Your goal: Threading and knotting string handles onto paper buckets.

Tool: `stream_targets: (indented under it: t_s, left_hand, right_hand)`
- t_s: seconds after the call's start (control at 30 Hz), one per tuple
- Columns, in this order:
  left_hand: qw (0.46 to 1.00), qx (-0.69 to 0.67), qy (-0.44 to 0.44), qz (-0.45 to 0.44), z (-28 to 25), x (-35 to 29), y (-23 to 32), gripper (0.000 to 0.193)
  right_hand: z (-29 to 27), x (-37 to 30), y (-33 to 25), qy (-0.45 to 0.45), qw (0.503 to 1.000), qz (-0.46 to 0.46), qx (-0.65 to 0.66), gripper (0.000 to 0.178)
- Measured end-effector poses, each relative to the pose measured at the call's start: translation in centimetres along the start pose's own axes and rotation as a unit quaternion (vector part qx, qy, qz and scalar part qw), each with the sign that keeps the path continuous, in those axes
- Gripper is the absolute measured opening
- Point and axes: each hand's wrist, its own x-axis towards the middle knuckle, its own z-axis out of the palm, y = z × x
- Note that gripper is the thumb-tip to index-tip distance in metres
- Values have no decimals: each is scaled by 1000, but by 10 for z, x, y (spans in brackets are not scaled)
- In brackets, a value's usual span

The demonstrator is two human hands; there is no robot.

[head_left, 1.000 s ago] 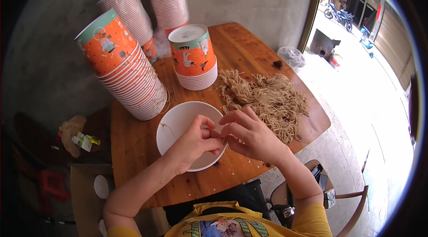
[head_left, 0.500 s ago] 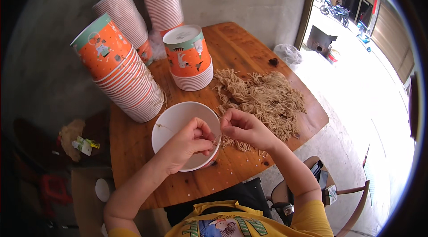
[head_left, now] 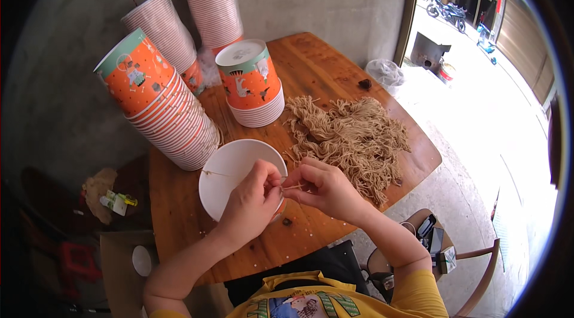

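Observation:
A white-lined paper bucket (head_left: 234, 151) stands mouth up near the table's front. A thin beige cord (head_left: 219, 174) runs from its left wall across the mouth toward my fingers. At the right rim my left hand (head_left: 251, 201) is closed, thumb and fingers pinching the cord. Close beside it, my right hand (head_left: 326, 189) also pinches the cord, and a short end shows between its fingers. The fingers hide that part of the rim and any knot there. A heap of beige cords (head_left: 359, 138) lies just beyond my right hand.
Left of the bucket leans a tall stack of orange paper buckets (head_left: 170, 114). A shorter upside-down stack (head_left: 251, 87) stands behind. Two plastic-wrapped stacks rest by the wall. A wooden chair (head_left: 472, 282) stands at the right, an open cardboard box (head_left: 122, 258) at the lower left.
My right hand has moved left and down, meeting my left hand at the bucket's rim. A cord end now shows in its fingers. The view has shifted slightly.

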Motion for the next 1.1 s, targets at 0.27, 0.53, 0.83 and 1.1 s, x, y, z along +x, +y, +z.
stream_targets:
  t_s: [0.27,0.53,0.83,1.1]
  left_hand:
    - [988,114,20,105,-1,1,0,24]
    - [992,124,5,38,-12,-5,9,25]
    - [999,40,23,-17,-2,-5,3,12]
    - [1000,8,26,-15,0,-4,2,11]
  right_hand:
    - [8,3,-4,46,999,3,2,14]
    - [11,1,-2,46,998,25,20,12]
    - [11,0,-6,62,998,7,-2,12]
    - [18,-9,-5,94,995,-21,-37,13]
